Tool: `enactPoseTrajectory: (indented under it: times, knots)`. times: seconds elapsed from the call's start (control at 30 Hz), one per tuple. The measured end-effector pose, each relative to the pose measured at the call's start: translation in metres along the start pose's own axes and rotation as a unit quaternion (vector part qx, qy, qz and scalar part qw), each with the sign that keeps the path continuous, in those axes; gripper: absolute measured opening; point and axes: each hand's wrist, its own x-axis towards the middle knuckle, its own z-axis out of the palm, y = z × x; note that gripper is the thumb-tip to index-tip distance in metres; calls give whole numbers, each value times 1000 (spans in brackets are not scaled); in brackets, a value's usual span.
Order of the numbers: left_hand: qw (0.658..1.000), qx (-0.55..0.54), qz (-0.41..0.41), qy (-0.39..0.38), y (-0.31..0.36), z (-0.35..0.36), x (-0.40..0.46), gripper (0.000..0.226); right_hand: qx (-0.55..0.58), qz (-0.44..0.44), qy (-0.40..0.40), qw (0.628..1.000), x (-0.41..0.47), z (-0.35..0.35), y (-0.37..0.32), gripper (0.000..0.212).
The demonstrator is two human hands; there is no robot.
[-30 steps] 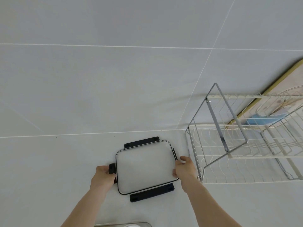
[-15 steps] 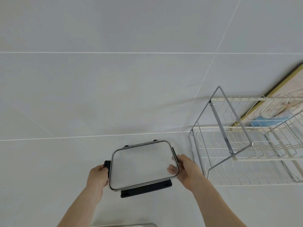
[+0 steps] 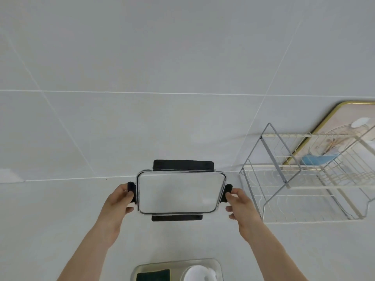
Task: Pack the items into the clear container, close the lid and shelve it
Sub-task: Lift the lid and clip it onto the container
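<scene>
I hold a clear rectangular lid point(image 3: 180, 191) with black latch flaps above the white counter. My left hand point(image 3: 119, 201) pinches the black flap on its left short side. My right hand point(image 3: 239, 203) pinches the flap on its right short side. Both long-side flaps hang open. At the bottom edge sits the clear container point(image 3: 215, 266), partly cut off. Inside it lie a dark green and yellow sponge point(image 3: 153, 275) and a white round object point(image 3: 199, 273).
A white and chrome wire dish rack point(image 3: 304, 179) stands on the counter to the right. Behind it leans a gold-rimmed tray point(image 3: 324, 126), with a blue item point(image 3: 316, 159) showing through the rack. A white tiled wall rises behind the counter.
The lid has been lifted off the counter and turned level, with its long side facing me. My hands moved from its edges to the side flaps. The view tilted down and the container shows more.
</scene>
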Motion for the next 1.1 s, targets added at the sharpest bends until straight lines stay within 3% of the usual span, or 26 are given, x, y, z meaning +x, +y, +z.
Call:
enactPoseTrajectory:
  times: [0.1, 0.27, 0.4, 0.53, 0.63, 0.73, 0.9, 1.0, 1.1]
  knots:
    - [1000, 3, 15, -23, 1, -16, -21, 20, 71, -7, -14, 997, -25, 4, 5, 8]
    - [995, 48, -43, -78, -15, -42, -51, 26, 234, 26, -91, 968, -54, 1, 22, 12]
    - [989, 48, -91, -104, -36, -56, -72, 26, 316, 63, -63, 944, -74, 1, 35, 21]
    - [985, -63, -124, -105, -49, -57, -86, 28, 277, 68, -46, 957, -84, -1, 48, 31]
    - [977, -95, -147, -122, -59, -59, -98, 24, 276, 69, -39, 958, -90, -8, 59, 19]
    - [972, -137, -179, -67, -71, -60, -107, 24, 233, 69, -39, 969, -95, -13, 73, 12]
    - [989, -14, -143, -43, -85, -51, -126, 15, 138, 43, -15, 989, -112, -9, 92, 29]
    - [989, 16, -144, -20, -95, -48, -134, 31, 87, 29, 41, 995, -122, -6, 104, 40]
    - [989, 33, -144, -6, -101, -46, -144, 32, 66, 28, 61, 996, -131, -11, 115, 40]
